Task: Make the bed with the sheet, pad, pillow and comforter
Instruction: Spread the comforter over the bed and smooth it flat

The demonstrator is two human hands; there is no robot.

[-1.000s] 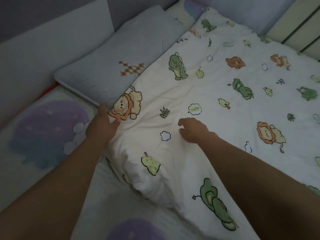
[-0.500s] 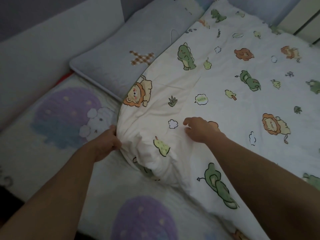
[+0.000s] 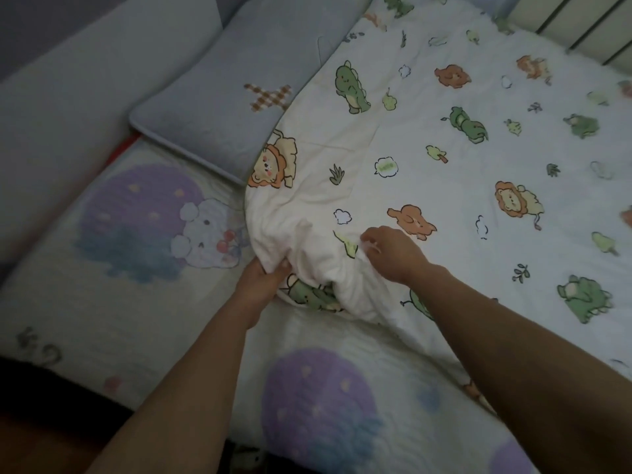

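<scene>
A white comforter (image 3: 444, 172) printed with lions and green dinosaurs covers the right part of the bed. Its near left corner is bunched into a rounded fold. My left hand (image 3: 261, 280) grips that bunched corner from below. On top of the comforter, just right of the fold, my right hand (image 3: 393, 253) pinches the fabric with curled fingers. A grey pillow (image 3: 219, 107) with a brown checked patch lies at the head, its right edge under the comforter. The cream pad (image 3: 113, 302) with purple circles and a white bear lies beneath.
A padded grey headboard (image 3: 68, 97) runs along the upper left. A ribbed white radiator (image 3: 581, 25) stands at the upper right behind the bed. The bed's near edge (image 3: 51, 374) drops to a dark floor at the lower left.
My left hand slid down from the lion print to the comforter's corner and gathered it into a fold. My right hand closed on the fabric beside it. The view shifted left.
</scene>
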